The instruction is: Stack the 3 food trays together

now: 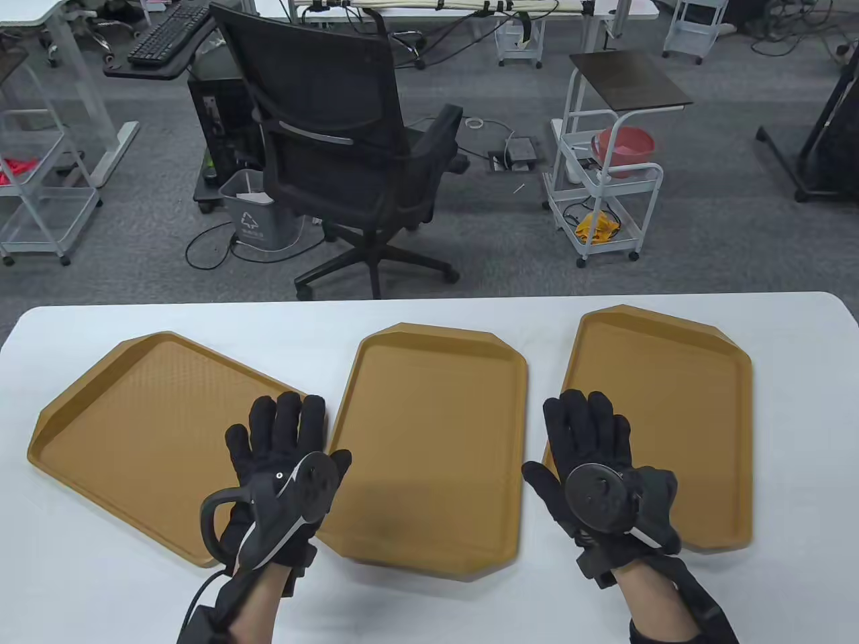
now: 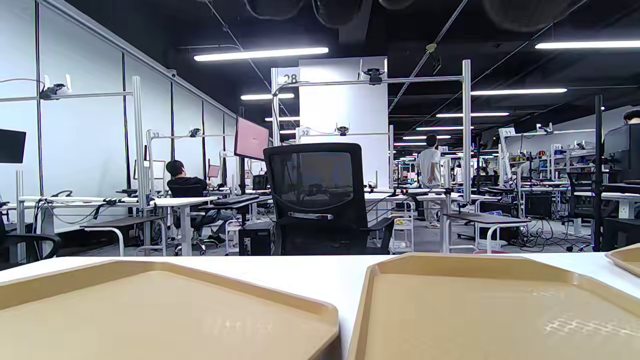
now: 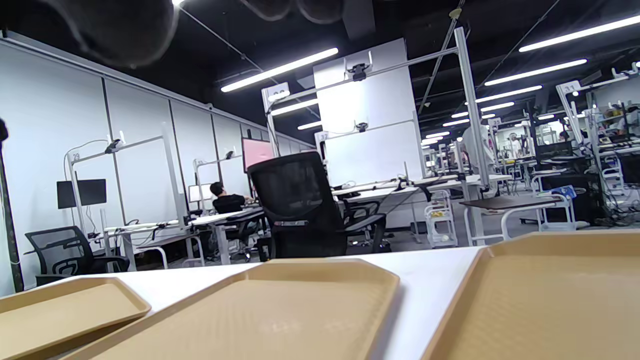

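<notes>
Three tan food trays lie side by side, unstacked, on the white table [image 1: 429, 315]: the left tray [image 1: 134, 422], the middle tray [image 1: 429, 429] and the right tray [image 1: 678, 402]. My left hand [image 1: 309, 436] is flat with fingers stretched out over the left tray's right corner, holding nothing. My right hand [image 1: 560, 443] is flat with fingers stretched out over the right tray's left side, also holding nothing. I cannot tell whether either palm touches its tray. The left wrist view shows the left tray [image 2: 150, 320] and middle tray [image 2: 490, 310]. The right wrist view shows the middle tray [image 3: 280, 315] and right tray [image 3: 550, 300].
A black office chair [image 1: 349, 147] stands just beyond the table's far edge. A white trolley [image 1: 604, 194] and a grey bin [image 1: 251, 218] stand on the floor behind. Bare table strips lie between the trays and along the near edge.
</notes>
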`<state>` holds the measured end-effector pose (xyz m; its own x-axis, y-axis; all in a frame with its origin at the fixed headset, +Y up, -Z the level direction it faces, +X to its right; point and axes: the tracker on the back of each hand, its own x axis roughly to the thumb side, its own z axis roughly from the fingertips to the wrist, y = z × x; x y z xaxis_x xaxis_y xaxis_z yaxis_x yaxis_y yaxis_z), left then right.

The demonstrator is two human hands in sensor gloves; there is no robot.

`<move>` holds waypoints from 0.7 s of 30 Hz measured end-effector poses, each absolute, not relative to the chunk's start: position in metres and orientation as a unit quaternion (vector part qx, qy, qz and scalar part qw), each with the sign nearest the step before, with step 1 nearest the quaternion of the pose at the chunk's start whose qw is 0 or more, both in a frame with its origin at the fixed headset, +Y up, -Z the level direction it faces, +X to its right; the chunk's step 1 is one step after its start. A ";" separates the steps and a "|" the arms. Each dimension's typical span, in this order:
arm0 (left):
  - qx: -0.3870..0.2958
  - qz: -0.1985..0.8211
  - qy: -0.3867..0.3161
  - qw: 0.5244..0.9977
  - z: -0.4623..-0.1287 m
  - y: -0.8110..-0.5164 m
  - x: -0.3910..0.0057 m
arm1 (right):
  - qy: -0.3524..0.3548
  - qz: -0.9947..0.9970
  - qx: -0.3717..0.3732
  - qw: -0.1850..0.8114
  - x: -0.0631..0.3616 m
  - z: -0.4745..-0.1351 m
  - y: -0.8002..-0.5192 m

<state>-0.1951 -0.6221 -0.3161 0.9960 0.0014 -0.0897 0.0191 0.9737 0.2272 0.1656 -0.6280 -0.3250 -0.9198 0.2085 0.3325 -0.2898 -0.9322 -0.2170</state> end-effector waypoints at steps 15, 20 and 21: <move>0.100 -0.008 0.044 0.994 -0.318 -0.626 -0.195 | -0.028 0.988 0.065 0.134 0.167 -0.344 -0.663; 0.095 -0.008 0.044 0.995 -0.318 -0.626 -0.195 | 0.027 0.990 0.024 0.139 0.161 -0.354 -0.702; 0.094 -0.009 0.044 0.995 -0.318 -0.626 -0.194 | 0.042 0.989 0.017 0.142 0.159 -0.356 -0.710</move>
<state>-0.1945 -0.6260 -0.3178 0.9959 -0.0096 -0.0895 0.0262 0.9823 0.1855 0.1591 -0.7099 -0.3560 -0.9593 0.2814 0.0222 -0.2785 -0.9565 0.0872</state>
